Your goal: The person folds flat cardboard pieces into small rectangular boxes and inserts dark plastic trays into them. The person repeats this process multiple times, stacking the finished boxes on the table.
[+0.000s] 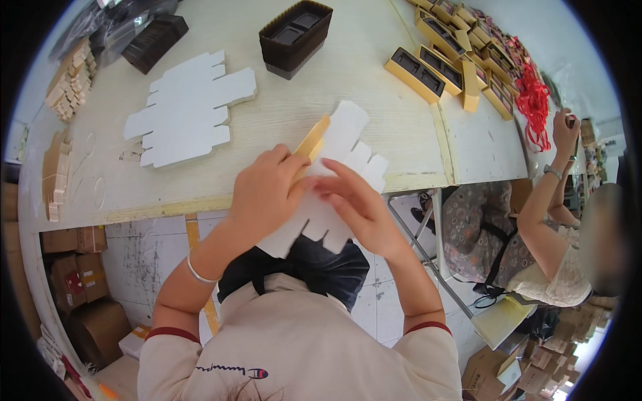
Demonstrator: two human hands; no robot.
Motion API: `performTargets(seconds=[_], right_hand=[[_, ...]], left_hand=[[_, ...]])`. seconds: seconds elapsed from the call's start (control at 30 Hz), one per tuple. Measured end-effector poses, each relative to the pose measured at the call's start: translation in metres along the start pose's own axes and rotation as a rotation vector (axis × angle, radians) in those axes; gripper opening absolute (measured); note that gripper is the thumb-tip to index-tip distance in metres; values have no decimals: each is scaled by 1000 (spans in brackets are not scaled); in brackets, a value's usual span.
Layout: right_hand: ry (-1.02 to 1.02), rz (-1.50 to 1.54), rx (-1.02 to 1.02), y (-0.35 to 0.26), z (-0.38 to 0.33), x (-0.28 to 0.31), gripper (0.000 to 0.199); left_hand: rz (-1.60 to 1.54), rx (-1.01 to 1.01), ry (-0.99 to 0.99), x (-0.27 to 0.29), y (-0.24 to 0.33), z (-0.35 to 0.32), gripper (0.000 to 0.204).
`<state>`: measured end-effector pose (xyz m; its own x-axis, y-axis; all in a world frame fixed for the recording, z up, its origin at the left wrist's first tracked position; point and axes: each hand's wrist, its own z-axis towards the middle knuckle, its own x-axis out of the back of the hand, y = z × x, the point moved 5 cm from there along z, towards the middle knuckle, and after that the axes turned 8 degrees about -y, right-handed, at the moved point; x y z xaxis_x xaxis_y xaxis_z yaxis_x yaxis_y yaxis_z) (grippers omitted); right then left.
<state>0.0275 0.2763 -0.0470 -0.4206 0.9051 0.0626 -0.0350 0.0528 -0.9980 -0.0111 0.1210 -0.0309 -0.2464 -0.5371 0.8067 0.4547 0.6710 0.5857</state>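
My left hand (267, 190) is closed on a cardboard box blank (346, 123), gripping it at a folded-up strip whose gold side (313, 139) shows. The blank's white side faces up, and its notched lower end hangs past the table edge over my lap. My right hand (361, 210) is over the blank, fingers apart and slightly bent, their tips close to my left fingers. Whether those tips press on the card is hard to tell. A thick stack of white box blanks (190, 107) lies flat to the left.
Dark plastic trays (294, 40) stand nested at the back, more (155, 43) at far left. Gold boxes with dark inserts (414, 75) crowd the right, beside red ribbons (533, 107). Folded card pieces (57, 174) line the left edge. A co-worker (542, 227) sits at right.
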Motion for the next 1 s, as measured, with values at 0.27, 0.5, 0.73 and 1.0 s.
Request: performTargets(seconds=[0.27,0.5,0.73,1.0], right_hand=[[-71,-1193,405,1,-44,3,37],[9,-918,16,-10,9,12,24],[53,-1205,489,-12,-5,-6,25],[-87,-1131,262,-8,19,2,14]], left_hand=[[-11,-238,-212,7,-18,36,12],[39,-200,-311,17,-12,38,17],[164,-196,-202,10,-4,14,42],[-1,-190,-272,19,-2,14,34]])
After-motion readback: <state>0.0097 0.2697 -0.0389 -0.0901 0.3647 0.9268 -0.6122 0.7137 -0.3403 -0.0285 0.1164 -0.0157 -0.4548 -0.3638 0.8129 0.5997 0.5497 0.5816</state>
